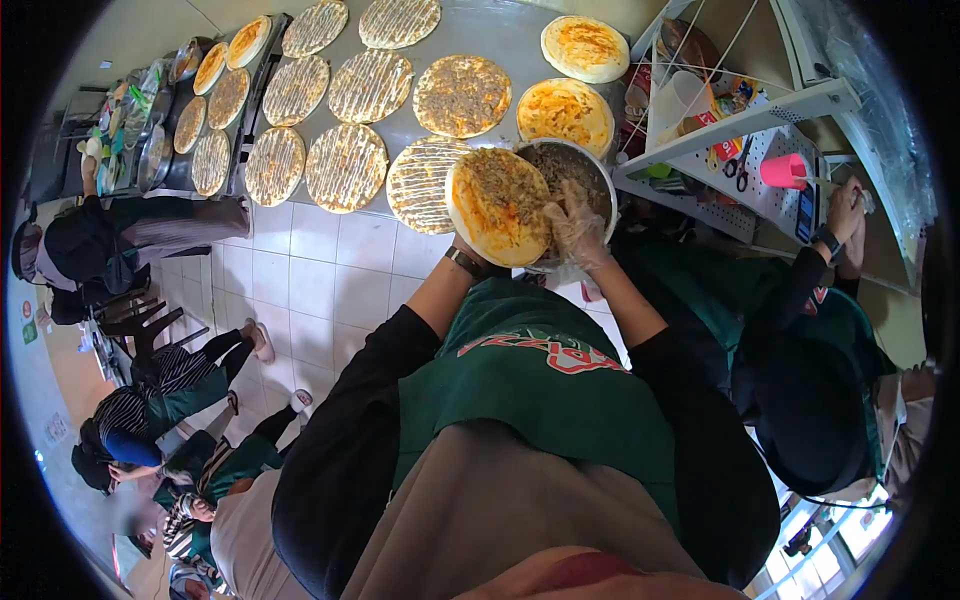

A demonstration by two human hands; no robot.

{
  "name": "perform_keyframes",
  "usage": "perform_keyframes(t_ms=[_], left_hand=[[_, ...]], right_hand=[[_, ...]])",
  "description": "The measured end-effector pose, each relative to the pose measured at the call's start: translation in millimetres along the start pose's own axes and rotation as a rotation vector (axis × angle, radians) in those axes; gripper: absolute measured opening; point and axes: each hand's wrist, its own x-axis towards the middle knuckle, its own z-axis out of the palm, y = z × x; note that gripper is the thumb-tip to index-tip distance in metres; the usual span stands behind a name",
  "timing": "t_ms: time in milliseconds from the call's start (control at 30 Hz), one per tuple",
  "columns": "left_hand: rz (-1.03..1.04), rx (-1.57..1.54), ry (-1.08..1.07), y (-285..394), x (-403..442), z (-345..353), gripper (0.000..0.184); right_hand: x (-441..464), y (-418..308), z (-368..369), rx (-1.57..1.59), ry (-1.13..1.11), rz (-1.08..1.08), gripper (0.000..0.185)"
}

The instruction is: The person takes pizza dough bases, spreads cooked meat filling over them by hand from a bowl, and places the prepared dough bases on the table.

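My left hand [478, 262], with a dark watch on the wrist, supports a round pizza base [490, 225] from below; its fingers are hidden under the crust. Orange sauce covers the base, and brown minced meat lies over its upper part. My right hand [578, 232], in a clear plastic glove, is between the base and a metal bowl [612, 190]. Its fingers are curled in the minced meat [565, 165] at the bowl's near side. The base is tilted and overlaps the bowl's left rim.
Several topped pizzas [346, 168] with pale sauce stripes lie on the metal table [480, 35]. Two sauced bases [565, 112] sit at its right end. A white shelf [735, 150] holds scissors [738, 170] and a pink cup [783, 172]. Co-workers stand at right and left.
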Motion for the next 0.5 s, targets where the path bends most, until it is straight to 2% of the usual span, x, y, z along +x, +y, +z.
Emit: perform_keyframes(t_ms=[33, 67, 133, 167, 267, 333, 400, 467, 500], left_hand=[[0.019, 0.044, 0.095, -0.7, -3.7, 1.7, 0.056], [0.038, 0.086, 0.190, -1.1, -6.4, 2.6, 0.053], [0.034, 0.087, 0.214, 0.5, -10.0, -3.5, 0.054], [0.031, 0.090, 0.235, 0.4, -10.2, -5.4, 0.055], [0.009, 0.056, 0.141, 1.0, -6.8, -9.9, 0.060], [0.002, 0.080, 0.126, 4.7, -7.2, -15.9, 0.060], [-0.008, 0.099, 0.110, 5.4, -6.2, -14.9, 0.060], [0.033, 0.097, 0.190, 1.9, -5.3, -10.0, 0.055], [0.030, 0.095, 0.190, 2.6, -5.8, -13.9, 0.055]], right_hand=[[0.6, 6.9, 4.0, 0.026, 0.050, 0.134, 0.062], [2.0, -0.8, -1.9, 0.027, 0.051, 0.133, 0.062], [5.3, -27.8, -22.8, 0.022, -0.098, -0.375, 0.067], [5.9, -26.6, -21.5, 0.020, -0.096, -0.373, 0.067], [20.1, -4.5, -7.5, -0.055, -0.082, -0.349, 0.070], [25.9, 29.8, 7.6, -0.008, -0.017, 0.050, 0.068], [31.1, 4.8, -16.1, -0.090, 0.000, -0.005, 0.068], [32.6, -30.0, -37.0, 0.026, -0.081, -0.403, 0.074], [33.9, -27.9, -35.1, 0.025, -0.081, -0.400, 0.074]])
